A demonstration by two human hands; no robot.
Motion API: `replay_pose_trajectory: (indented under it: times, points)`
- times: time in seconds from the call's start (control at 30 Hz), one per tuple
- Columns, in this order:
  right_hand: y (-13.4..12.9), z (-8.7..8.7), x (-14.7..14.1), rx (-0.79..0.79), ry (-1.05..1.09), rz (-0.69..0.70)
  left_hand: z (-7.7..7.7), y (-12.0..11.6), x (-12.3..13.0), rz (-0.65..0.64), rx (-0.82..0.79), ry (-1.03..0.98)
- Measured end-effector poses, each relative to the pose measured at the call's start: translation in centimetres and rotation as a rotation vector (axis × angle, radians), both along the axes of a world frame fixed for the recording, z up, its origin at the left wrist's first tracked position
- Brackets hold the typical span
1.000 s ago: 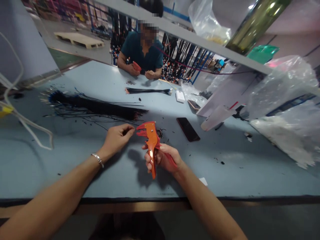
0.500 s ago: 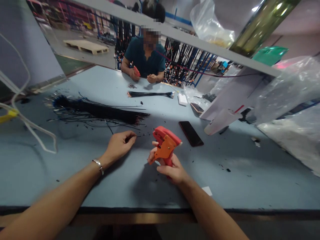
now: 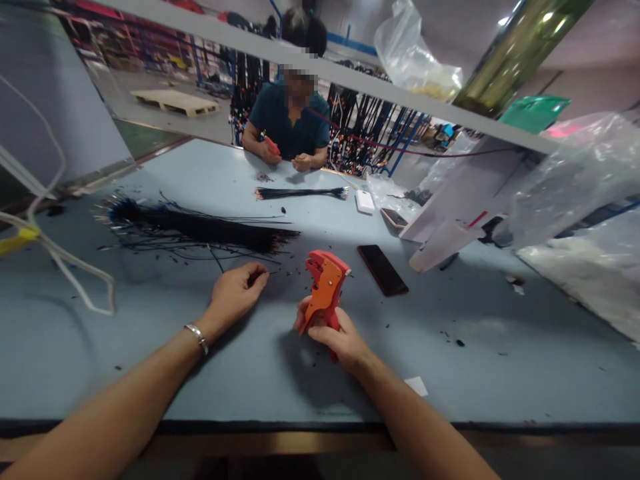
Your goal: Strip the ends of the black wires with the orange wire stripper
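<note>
My left hand (image 3: 239,292) rests over the table with thumb and fingers pinched on a thin black wire (image 3: 216,259). The wire runs out behind the hand towards the bundle, and a short end pokes past the fingertips. In my right hand (image 3: 340,335) is a red and orange wire stripper (image 3: 325,287), held upright by its handles with its jaws at the upper left. The stripper is apart from the wire. Beyond my left hand lies a big bundle of black wires (image 3: 200,225), with copper-coloured ends at the right and pale metal ends at the left.
A phone (image 3: 383,269) lies right of the stripper, and a translucent cup (image 3: 440,248) lies beyond it. A smaller wire bundle (image 3: 300,193) and a white box (image 3: 365,201) are farther back. Across the table (image 3: 240,380) sits a person (image 3: 290,120) holding a red tool. Plastic bags (image 3: 575,180) crowd the right.
My right hand has turned the wire stripper more upright, its head swinging slightly left. My left hand keeps its pinch on the wire, nearly in place. The view has shifted slightly.
</note>
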State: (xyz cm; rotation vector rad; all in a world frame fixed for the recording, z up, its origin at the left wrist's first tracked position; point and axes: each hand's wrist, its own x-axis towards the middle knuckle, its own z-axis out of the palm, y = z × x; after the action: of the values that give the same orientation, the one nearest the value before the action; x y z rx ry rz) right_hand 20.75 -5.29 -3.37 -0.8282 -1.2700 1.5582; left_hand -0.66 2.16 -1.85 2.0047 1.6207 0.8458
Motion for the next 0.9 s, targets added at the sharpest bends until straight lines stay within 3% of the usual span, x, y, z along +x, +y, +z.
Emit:
replay_pose_trajectory:
  times: [0.1, 0.2, 0.33, 0.43, 0.63, 0.77, 0.9]
  points:
    - [-0.1, 0.8, 0.0, 0.048, 0.175, -0.094, 0.7, 0.2, -0.3, 0.026, -0.01, -0.185]
    - [-0.1, 1.5, 0.1, -0.065, 0.365, -0.128, 1.6, 0.2, -0.5, 0.069, -0.075, -0.36]
    - [0.1, 1.5, 0.4, -0.378, 0.435, 0.116, 2.1, 0.0, -0.3, 0.028, -0.17, -0.496]
    - [0.0, 1.2, 0.5, -0.468, 0.412, 0.265, 2.1, -0.3, -0.1, -0.024, -0.165, -0.48]
    - [-0.6, 0.7, 0.2, -0.466, 0.402, 0.342, 2.0, -0.5, -0.2, -0.056, -0.137, -0.439]
    - [-0.8, 0.6, 0.0, -0.392, 0.471, 0.281, 1.6, -0.4, -0.3, -0.038, -0.055, -0.444]
    - [-0.6, 0.7, 0.0, -0.32, 0.499, 0.238, 1.1, -0.5, -0.2, -0.163, -0.085, -0.401]
